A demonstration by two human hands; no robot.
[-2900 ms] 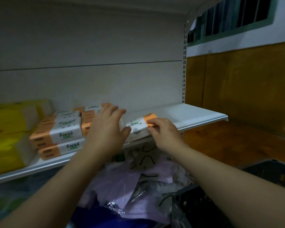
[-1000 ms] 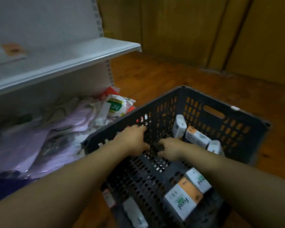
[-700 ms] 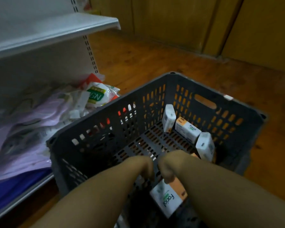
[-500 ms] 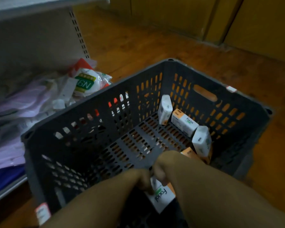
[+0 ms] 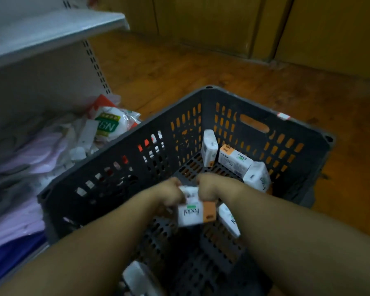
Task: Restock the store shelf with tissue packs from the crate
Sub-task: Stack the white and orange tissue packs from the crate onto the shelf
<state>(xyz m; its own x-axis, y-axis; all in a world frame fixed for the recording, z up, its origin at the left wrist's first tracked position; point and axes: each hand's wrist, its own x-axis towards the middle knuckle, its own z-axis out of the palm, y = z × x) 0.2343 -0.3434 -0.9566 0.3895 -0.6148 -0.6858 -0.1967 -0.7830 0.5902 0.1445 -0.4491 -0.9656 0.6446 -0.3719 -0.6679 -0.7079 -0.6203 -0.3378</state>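
Observation:
Inside the dark grey crate (image 5: 286,122), both of my hands grip one white and orange tissue pack (image 5: 195,212) and hold it above the crate floor. My left hand (image 5: 171,191) holds its left top edge and my right hand (image 5: 209,186) holds its right top edge. Another pack (image 5: 229,218) lies just under my right wrist. Three more packs stand at the far corner: one upright (image 5: 209,146), one lying (image 5: 235,161), one tilted (image 5: 257,176). A further pack (image 5: 137,278) lies near the front. The white shelf (image 5: 51,33) is at the upper left.
Below the shelf lies a heap of plastic-wrapped goods (image 5: 41,159), among them a white bag with a green label (image 5: 108,124). Wooden floor (image 5: 179,67) runs around the crate, with wooden wall panels (image 5: 222,24) behind.
My hands left the shelf and reached down into the crate. They closed on a tissue pack at the crate floor and have lifted it a little.

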